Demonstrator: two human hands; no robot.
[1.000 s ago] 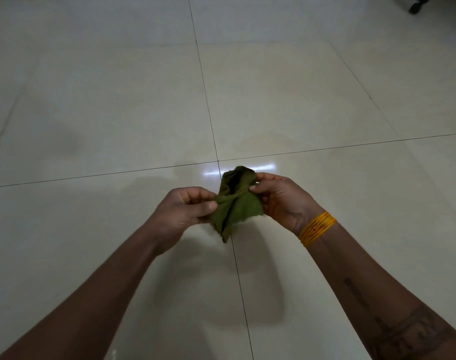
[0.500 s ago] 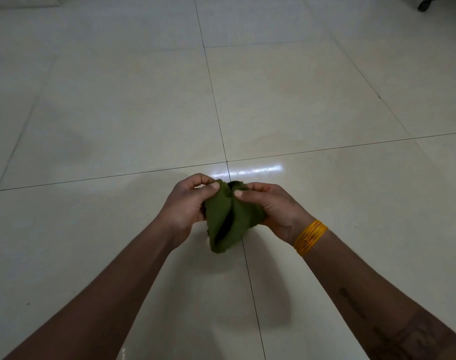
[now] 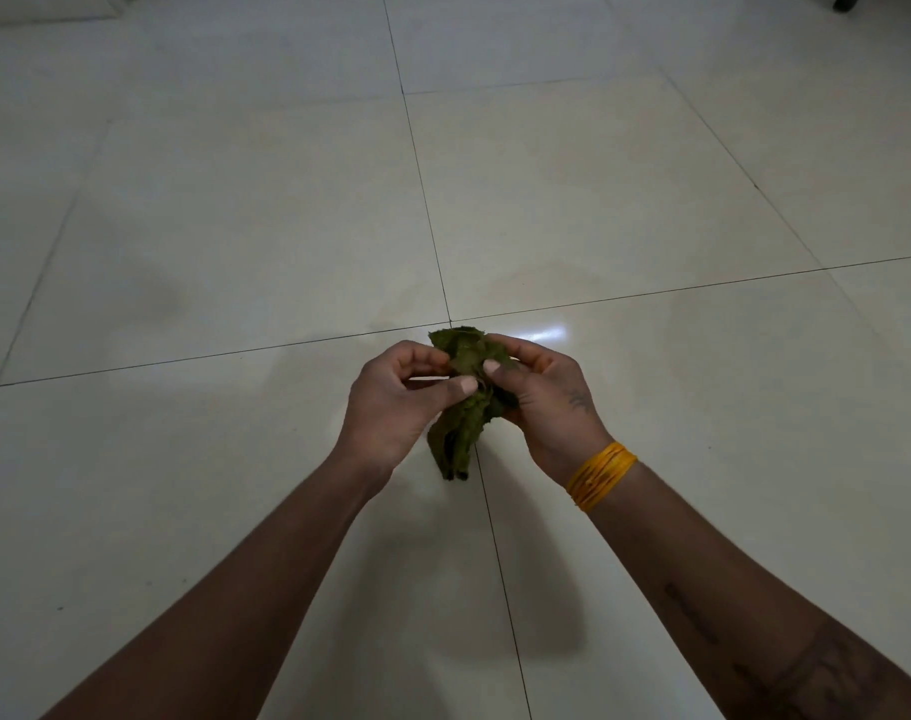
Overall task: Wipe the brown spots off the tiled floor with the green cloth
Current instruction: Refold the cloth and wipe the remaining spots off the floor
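The crumpled green cloth (image 3: 466,402) hangs bunched between both hands at the centre of the frame, above the glossy pale tiled floor (image 3: 235,226). The left hand (image 3: 399,402) pinches it with thumb and curled fingers; the right hand (image 3: 544,394), with yellow bangles (image 3: 600,475) at its wrist, grips its other side.

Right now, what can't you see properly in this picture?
- Head view: the middle of the green cloth is covered by the left hand and right hand.
- Brown spots: none clearly visible on the dim tiled floor.
- Dark object, top right: cut off by the frame edge.
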